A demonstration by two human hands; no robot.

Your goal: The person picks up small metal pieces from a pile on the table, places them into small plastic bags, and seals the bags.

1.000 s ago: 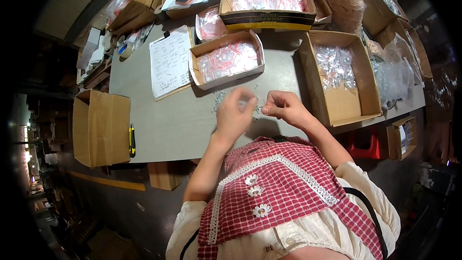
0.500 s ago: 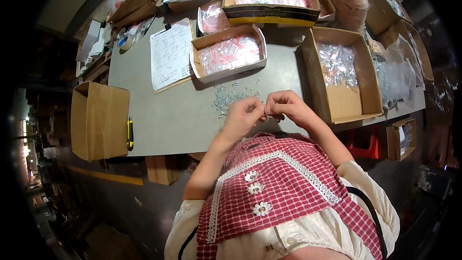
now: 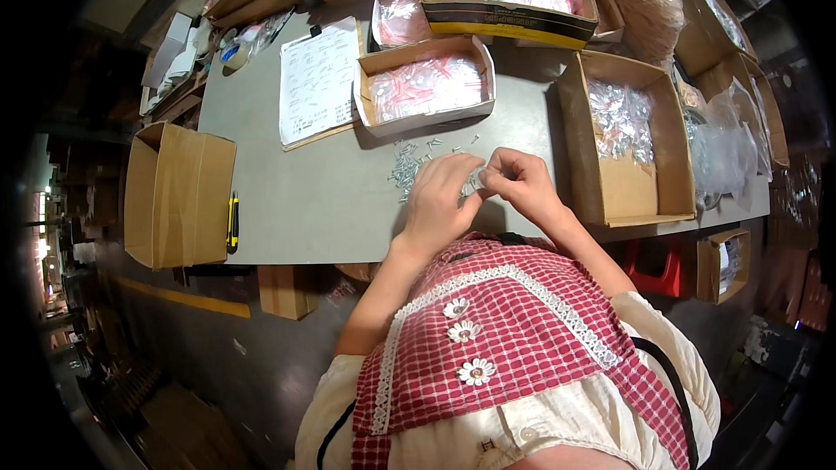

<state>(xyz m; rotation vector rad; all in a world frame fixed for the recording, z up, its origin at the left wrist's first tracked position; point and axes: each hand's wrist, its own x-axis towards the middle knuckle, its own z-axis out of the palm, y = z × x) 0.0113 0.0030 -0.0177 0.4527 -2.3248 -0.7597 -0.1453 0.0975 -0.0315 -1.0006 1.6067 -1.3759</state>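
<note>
Left hand (image 3: 442, 198) and right hand (image 3: 521, 184) pinch small clear bag (image 3: 477, 183) between them, just right of screws (image 3: 409, 165) on table (image 3: 313, 200). Risk: loose grip tips bag, contents scatter off near table edge.

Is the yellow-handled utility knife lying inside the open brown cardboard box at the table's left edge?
No, the yellow-handled utility knife lies on the grey table, just right of the open brown cardboard box.
</note>
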